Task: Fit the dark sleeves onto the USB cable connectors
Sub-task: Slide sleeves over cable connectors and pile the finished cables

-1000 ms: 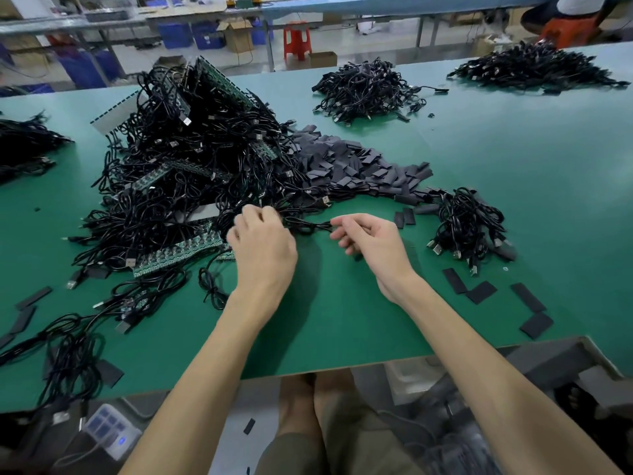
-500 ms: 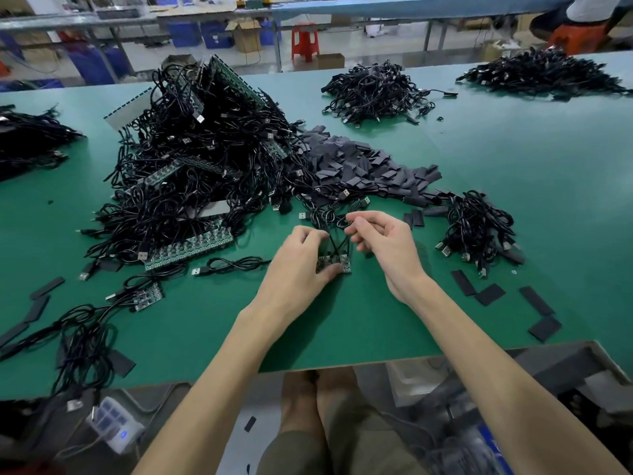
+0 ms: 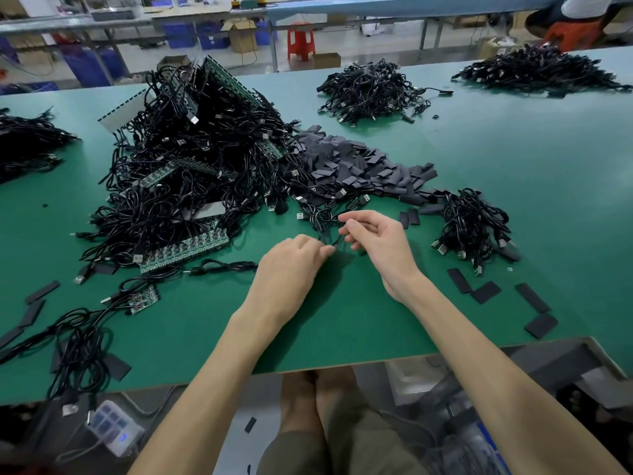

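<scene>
Green covers the surface [image 3: 342, 323] under both hands. The left hand [image 3: 291, 269] and the right hand [image 3: 380, 241] are close together, almost touching. Both have curled fingers, and each one pinches the same thin black USB cable [image 3: 334, 241] that runs between them. The fingers hide its end, so I cannot tell if a sleeve is on it.

Just behind the right hand lie a few loose cables with silver plugs [image 3: 322, 214]. Behind those is the pile of dark sleeves [image 3: 359, 166], flat and black, all heaped up. Two sleeves [image 3: 409, 217] lie just right of the right hand.

Behind and left of the left hand sits a big heap of black cables [image 3: 198, 159]. A long green circuit board [image 3: 185, 250] pokes out at its front. One coiled cable [image 3: 222, 267] lies just left of the left hand, and a small circuit board [image 3: 145, 298] lies further left.

Right of the right hand is a small bundle of cables [image 3: 472, 228]. A few flat sleeves [image 3: 479, 292] lie near it, closer to the person. Two more cable piles [image 3: 370, 87] sit far behind the hands.
</scene>
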